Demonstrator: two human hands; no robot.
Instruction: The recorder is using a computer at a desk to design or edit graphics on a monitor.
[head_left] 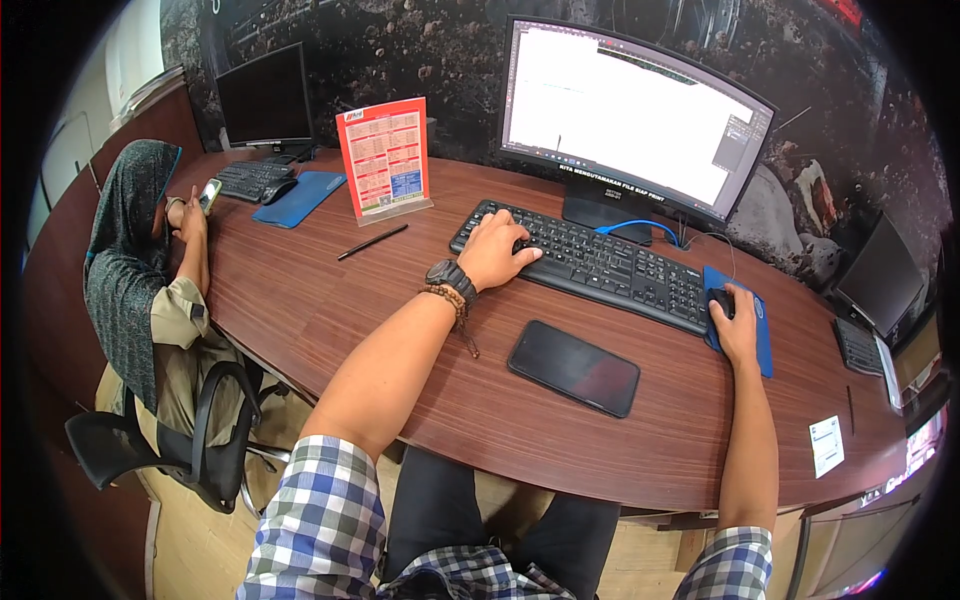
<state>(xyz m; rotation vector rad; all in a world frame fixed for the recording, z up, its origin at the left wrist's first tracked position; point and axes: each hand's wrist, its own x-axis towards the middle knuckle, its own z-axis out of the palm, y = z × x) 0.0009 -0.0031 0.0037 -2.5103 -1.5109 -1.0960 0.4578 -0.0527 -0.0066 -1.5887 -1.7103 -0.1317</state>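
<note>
My left hand [492, 250] rests on the left end of a black keyboard [620, 265], fingers apart over the keys and holding nothing. On that wrist are a dark watch and a beaded bracelet [455, 290]. At the keyboard's right end, my right hand [736, 322] is wrapped over a black computer mouse [722, 300] on a blue mouse pad [763, 345]. A dark-screened smartphone [575, 367] lies on the desk between my forearms. Behind the keyboard stands a monitor [630, 110] showing a mostly white window.
The brown wooden desk [480, 430] curves around me. A red-and-white sign [385, 155] stands left of the monitor, with a black pen [373, 242] before it. A seated person [140, 270] holds a phone at far left, near another keyboard [255, 182]. A paper slip [826, 447] lies right.
</note>
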